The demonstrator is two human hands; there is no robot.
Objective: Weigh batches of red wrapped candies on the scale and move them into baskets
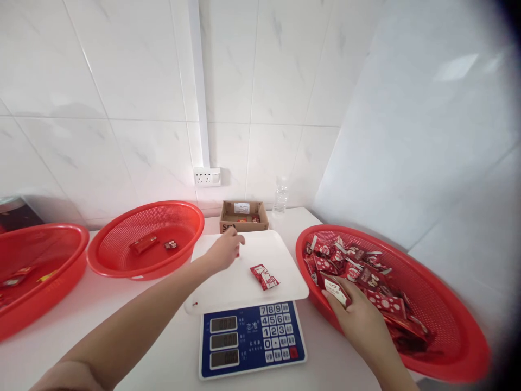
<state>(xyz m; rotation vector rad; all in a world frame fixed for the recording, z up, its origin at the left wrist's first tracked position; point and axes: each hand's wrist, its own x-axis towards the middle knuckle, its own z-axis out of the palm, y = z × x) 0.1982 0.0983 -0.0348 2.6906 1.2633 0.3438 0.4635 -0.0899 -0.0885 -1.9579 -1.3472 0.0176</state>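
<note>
The scale [253, 339] stands on the worktop [334, 361], its blue key panel facing the near edge. Its white pan [280, 250] carries one red packet [265, 277], lying flat to the right of the pan's centre, toward the near edge.

The left hand [223, 251] is positioned over the far part of the pan, left of centre, with the fingers curled. Whether the fingertips grip anything cannot be determined.

The right hand [358, 307] pinches a cream-labelled packet [336, 292] between thumb and fingers, at the near-left rim of the right basket [459, 326]. This red mesh basket sits at the right side of the worktop and holds a pile of wrapped packets [372, 277], mostly red and brown.

Left of the scale, the middle basket [189, 220] contains a long red packet [144, 244] and a small dark packet [171, 245]. The outer basket [75, 266] is at the worktop's left side, cut off by the view.

At the worktop's far edge, behind the pan, are a cardboard box [244, 224] and, just right of it, a clear bottle [280, 195].
</note>
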